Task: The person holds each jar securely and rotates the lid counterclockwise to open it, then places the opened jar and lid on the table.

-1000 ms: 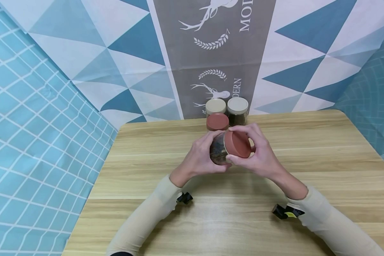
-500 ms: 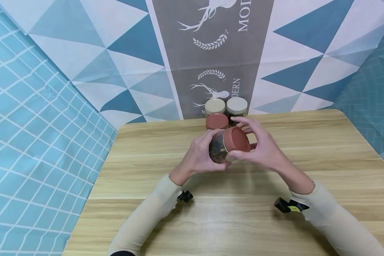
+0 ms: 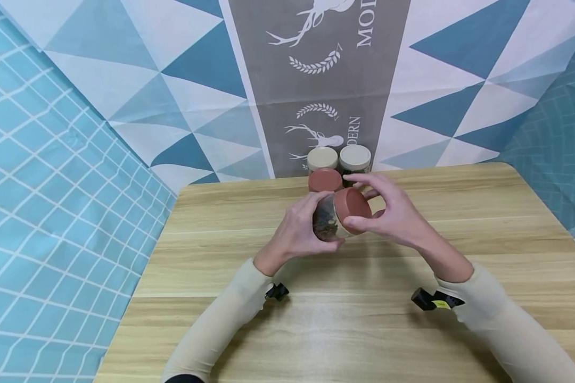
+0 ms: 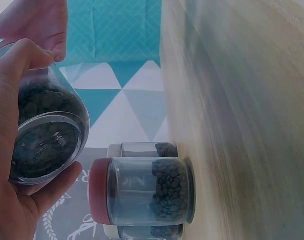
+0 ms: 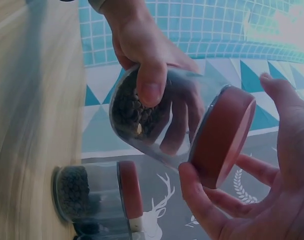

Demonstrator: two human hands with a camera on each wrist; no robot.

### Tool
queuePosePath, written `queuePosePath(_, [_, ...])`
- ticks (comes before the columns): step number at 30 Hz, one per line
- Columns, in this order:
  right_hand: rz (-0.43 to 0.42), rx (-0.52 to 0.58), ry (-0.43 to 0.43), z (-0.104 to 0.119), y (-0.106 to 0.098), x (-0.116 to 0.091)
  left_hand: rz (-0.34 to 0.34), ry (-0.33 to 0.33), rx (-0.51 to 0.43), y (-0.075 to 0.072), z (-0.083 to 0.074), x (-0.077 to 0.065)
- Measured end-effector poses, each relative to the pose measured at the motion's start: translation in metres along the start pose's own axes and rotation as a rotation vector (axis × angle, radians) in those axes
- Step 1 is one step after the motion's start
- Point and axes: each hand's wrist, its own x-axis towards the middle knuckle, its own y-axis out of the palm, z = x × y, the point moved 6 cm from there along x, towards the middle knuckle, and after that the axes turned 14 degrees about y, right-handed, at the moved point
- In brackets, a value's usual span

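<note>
My left hand (image 3: 297, 229) grips the clear glass body of a jar (image 3: 323, 217) with dark bean-like pieces inside, its thumb and fingers curled round the glass. The jar is tilted above the table, and its reddish lid (image 3: 351, 205) faces right. Around that lid my right hand (image 3: 399, 213) is spread. In the right wrist view, one fingertip (image 5: 189, 177) is right at the lid's rim, while the thumb (image 5: 272, 87) stands off from it. The far-side fingers lie partly behind the lid.
Behind the held jar stand a second red-lidded jar (image 3: 325, 181), a cream-lidded jar (image 3: 322, 158) and a white-lidded jar (image 3: 355, 157), close together at the back edge of the wooden table (image 3: 230, 234). A patterned wall covering (image 3: 206, 90) rises right behind them.
My right hand has loosened from the lid; its index finger has moved off the far side and its thumb has shifted right and up. My left hand still grips the jar, nearly unmoved.
</note>
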Motion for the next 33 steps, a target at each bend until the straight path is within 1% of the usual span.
queuePosePath(5, [-0.041, -0.091, -0.077, 0.003, 0.005, -0.001, -0.002, 0.016, 0.009, 0.001, -0.001, 0.0])
queuePosePath(8, [-0.049, -0.097, -0.087, 0.004, 0.007, -0.002, -0.002, 0.024, 0.01, 0.001, -0.001, 0.0])
queuePosePath(14, [-0.038, -0.09, -0.079, 0.004, 0.009, -0.003, -0.002, 0.032, 0.011, 0.001, -0.001, -0.002])
queuePosePath(18, [-0.028, -0.09, -0.106, 0.006, 0.009, -0.003, -0.004, 0.042, 0.0, 0.001, -0.001, -0.002])
queuePosePath(20, [-0.02, -0.104, -0.142, 0.007, 0.009, -0.004, -0.002, 0.042, -0.009, 0.002, -0.001, -0.003])
queuePosePath(27, [0.042, -0.21, -0.354, 0.013, 0.009, -0.009, 0.007, 0.025, -0.036, 0.002, 0.0, -0.007])
queuePosePath(30, [0.061, -0.239, -0.387, 0.012, 0.008, -0.01, 0.012, 0.025, -0.04, 0.002, -0.001, -0.007])
queuePosePath(33, [0.073, -0.246, -0.383, 0.012, 0.008, -0.01, 0.012, 0.023, -0.04, 0.002, -0.001, -0.008])
